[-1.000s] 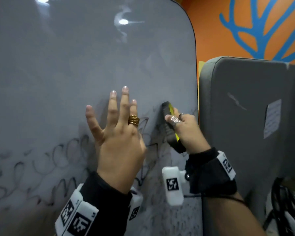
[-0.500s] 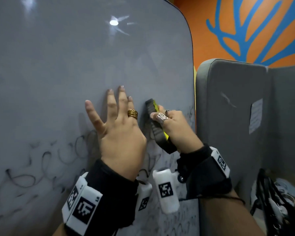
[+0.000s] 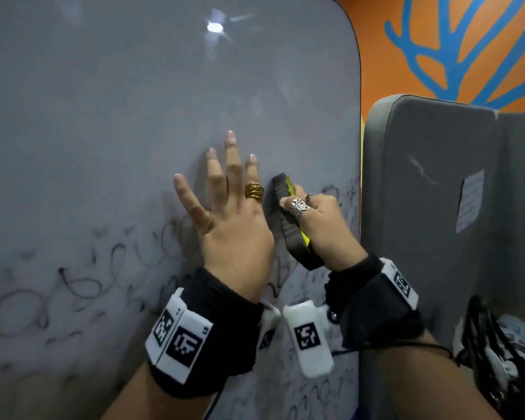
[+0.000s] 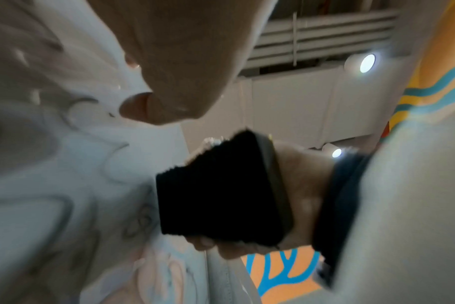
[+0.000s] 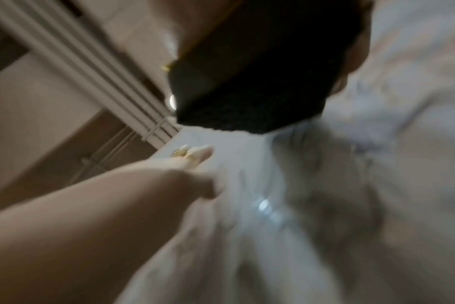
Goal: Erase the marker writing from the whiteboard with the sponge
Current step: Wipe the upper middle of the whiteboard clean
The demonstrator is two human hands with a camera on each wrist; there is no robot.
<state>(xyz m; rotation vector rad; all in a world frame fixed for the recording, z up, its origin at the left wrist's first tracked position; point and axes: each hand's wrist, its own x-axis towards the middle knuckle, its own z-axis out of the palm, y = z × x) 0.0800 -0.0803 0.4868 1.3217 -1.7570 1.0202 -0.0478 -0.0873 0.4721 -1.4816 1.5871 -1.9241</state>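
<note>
Whiteboard [image 3: 119, 116]: upright grey panel with rounded upper right corner, filling the left and centre of the head view; a ceiling light glints near its top.

Marker writing [image 3: 82, 283]: looping black scrawl, partly smeared, across the lower board, with more strokes near the right edge [image 3: 346, 189] and along the bottom.

Left hand [image 3: 234, 225]: fingers straight and spread, laid flat against the whiteboard above the scrawl, grasping nothing; gold ring [image 3: 254, 191] on one finger. It covers part of the writing behind it.

Right hand [image 3: 322, 225]: grip clenched round the sponge [image 3: 291, 231], just beside the left hand; silver ring [image 3: 299, 207] on the thumb side.

Sponge: dark scouring face with a yellow layer behind it, held upright close to the whiteboard near its right edge; contact with the surface cannot be confirmed. The left wrist view shows its black face [image 4: 216, 189] beside the board; the right wrist view is blurred.

Wrist bands [image 3: 200, 328]: black, bearing white marker blocks, on both wrists.

Grey padded partition [image 3: 431, 192]: stands just right of the whiteboard, a paper note [image 3: 469, 200] stuck on it.

Orange wall [image 3: 467, 40]: blue branching pattern, behind the partition.

Black cables [image 3: 491, 353]: bundled at lower right.
</note>
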